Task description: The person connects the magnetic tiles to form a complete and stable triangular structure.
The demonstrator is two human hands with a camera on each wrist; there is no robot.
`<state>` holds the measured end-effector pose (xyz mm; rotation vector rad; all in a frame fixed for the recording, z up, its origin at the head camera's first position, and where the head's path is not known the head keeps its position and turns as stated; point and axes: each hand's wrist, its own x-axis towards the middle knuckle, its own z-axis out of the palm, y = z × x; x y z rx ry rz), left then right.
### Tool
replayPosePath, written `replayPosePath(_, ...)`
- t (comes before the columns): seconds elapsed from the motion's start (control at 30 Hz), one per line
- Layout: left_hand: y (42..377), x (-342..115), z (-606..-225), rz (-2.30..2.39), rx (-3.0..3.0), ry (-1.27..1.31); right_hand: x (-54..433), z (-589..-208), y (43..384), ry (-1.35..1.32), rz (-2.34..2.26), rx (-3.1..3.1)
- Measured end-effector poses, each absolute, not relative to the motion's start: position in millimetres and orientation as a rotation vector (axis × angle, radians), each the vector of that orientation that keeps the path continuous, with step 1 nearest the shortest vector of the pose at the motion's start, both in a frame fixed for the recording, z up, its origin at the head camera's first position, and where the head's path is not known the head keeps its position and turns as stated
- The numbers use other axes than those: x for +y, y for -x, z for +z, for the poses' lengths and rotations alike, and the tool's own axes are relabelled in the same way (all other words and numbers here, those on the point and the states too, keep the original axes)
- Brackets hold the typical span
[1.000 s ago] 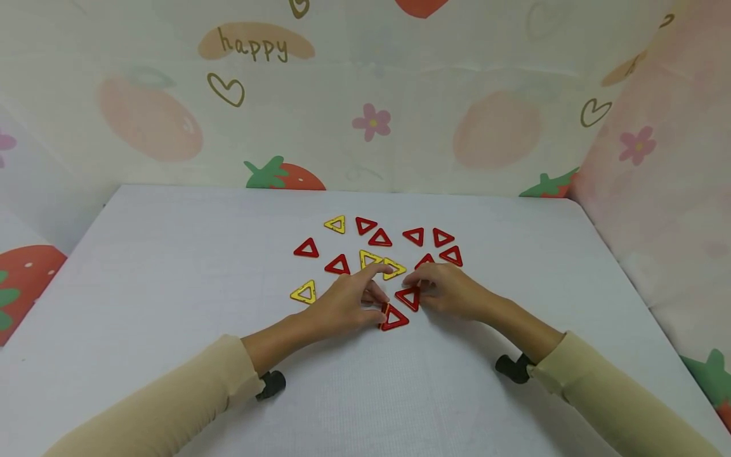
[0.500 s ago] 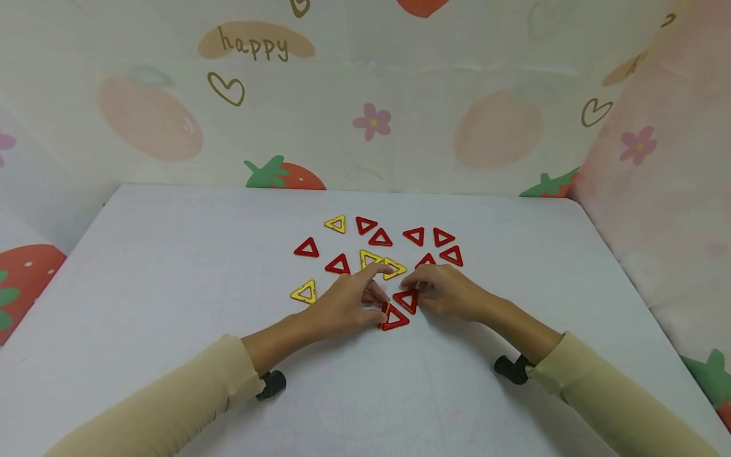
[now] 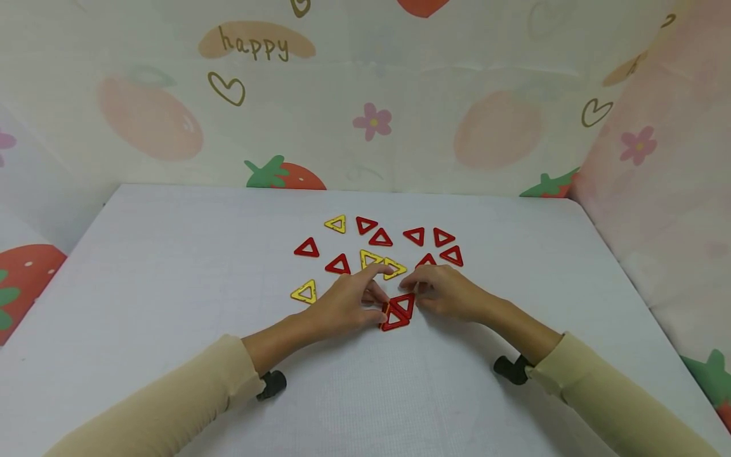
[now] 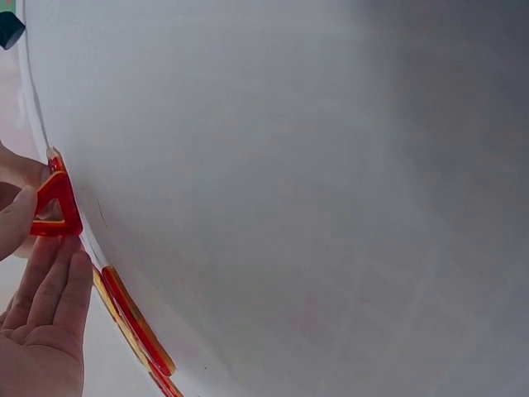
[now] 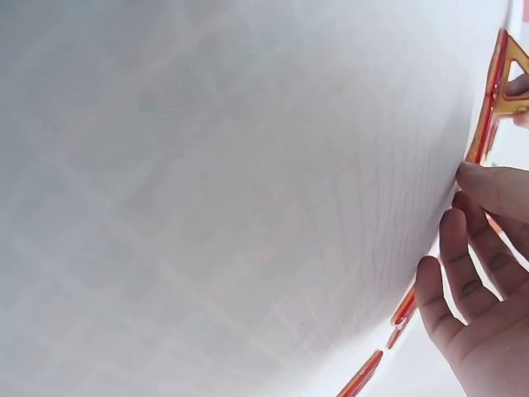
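My left hand (image 3: pixel 345 303) pinches an upright triangular magnetic tile (image 4: pixel 73 207) between thumb and fingers; it looks red in the left wrist view. A red triangle tile (image 3: pixel 395 326) lies flat against its foot. Joined edge to edge with that one is a second flat red triangle tile (image 3: pixel 412 306). Beside this second tile is my right hand (image 3: pixel 451 292), fingers loosely bent. Its thumb (image 5: pixel 492 184) is at the tile's edge in the right wrist view, and the other fingers hold nothing visible. The left palm hides part of the upright tile in the head view.
Behind the hands lie several loose red triangles, such as one red tile (image 3: pixel 307 248) at left and another red tile (image 3: pixel 452 256) at right. Yellow triangles lie among them, one yellow tile (image 3: pixel 304 292) beside the left wrist. A white cloth (image 3: pixel 171 266) covers the table.
The second red tile has moved left and turned, from apart to edge-to-edge with the flat tile by my left hand. My right hand has shifted slightly left; the left hand stays still.
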<state>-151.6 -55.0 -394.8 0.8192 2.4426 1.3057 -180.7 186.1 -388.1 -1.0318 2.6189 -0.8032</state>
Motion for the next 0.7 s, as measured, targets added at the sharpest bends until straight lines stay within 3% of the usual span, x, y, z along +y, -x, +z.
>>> replayPosePath(0.7,151.1,-55.3,-394.0,1.305,2.434,-0.814,183.3,-388.6,179.6,1.015,-0.832,2.604)
